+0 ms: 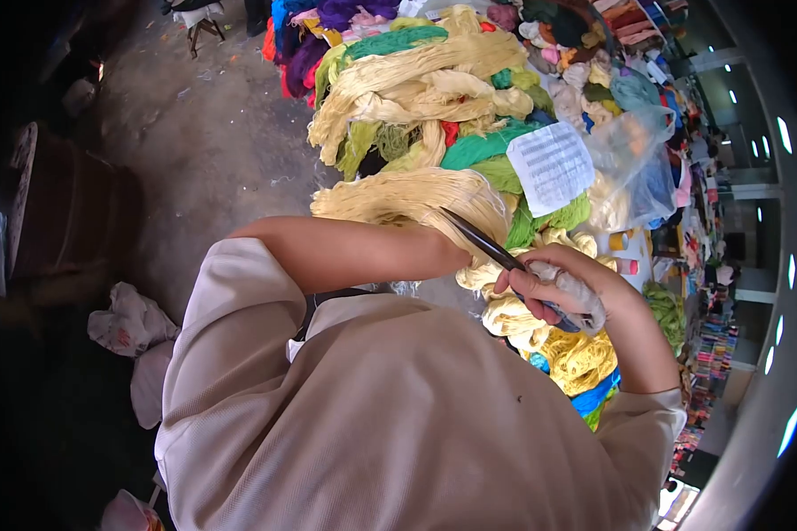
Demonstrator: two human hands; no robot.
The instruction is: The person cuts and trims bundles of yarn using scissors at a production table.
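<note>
My right hand (540, 288) is closed around a pair of dark scissors (483, 237) with long blades and white cloth wrapped about the handle. The blades look closed, and their tip lies over a thick hank of cream yarn (398, 193) at the near side of the pile. My left arm reaches across to this hank. The left hand itself is hidden, so its grip does not show. More cream skeins (514, 319) hang below my right hand, with bright yellow yarn (584, 358) beside them.
Behind the hank is a heap of cream, green and purple yarn (354, 13). A printed paper sheet (551, 168) lies on it, beside a clear plastic bag (633, 164). A brown drum (75, 203) stands on the left, with white plastic bags (131, 320) on the floor.
</note>
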